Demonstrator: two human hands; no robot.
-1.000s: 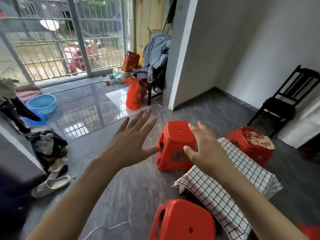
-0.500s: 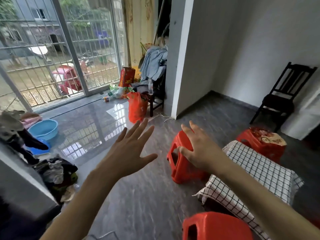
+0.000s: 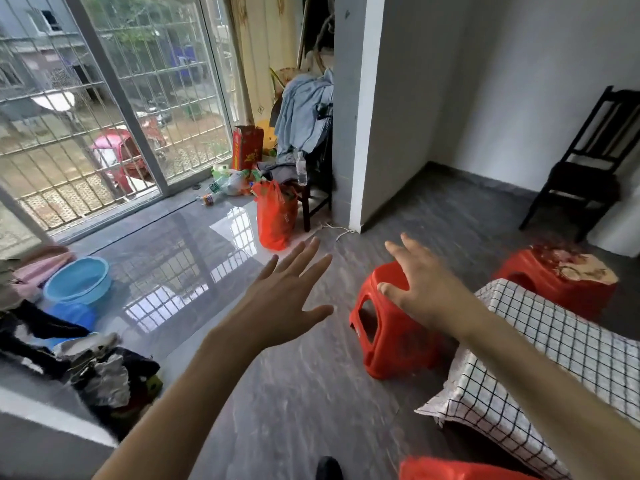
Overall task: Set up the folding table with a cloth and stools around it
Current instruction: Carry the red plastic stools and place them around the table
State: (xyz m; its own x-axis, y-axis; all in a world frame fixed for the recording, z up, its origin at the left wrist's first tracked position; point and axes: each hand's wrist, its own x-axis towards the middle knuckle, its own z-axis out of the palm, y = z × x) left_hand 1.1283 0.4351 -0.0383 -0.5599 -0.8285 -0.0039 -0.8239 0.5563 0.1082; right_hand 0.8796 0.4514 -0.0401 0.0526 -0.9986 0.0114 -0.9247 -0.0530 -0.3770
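Both hands are spread flat and hold nothing: the left hand (image 3: pixel 280 299) over the floor, the right hand (image 3: pixel 427 289) above the red plastic stool (image 3: pixel 388 330) beside the bench with the black-and-white checked cloth (image 3: pixel 540 372).

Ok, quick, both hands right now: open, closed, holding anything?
Left hand: open, fingers spread, holding nothing.
Right hand: open, holding nothing, in front of the red stool; contact cannot be told.

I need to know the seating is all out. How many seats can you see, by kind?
Red stools: 3
Black chairs: 2
Total: 5
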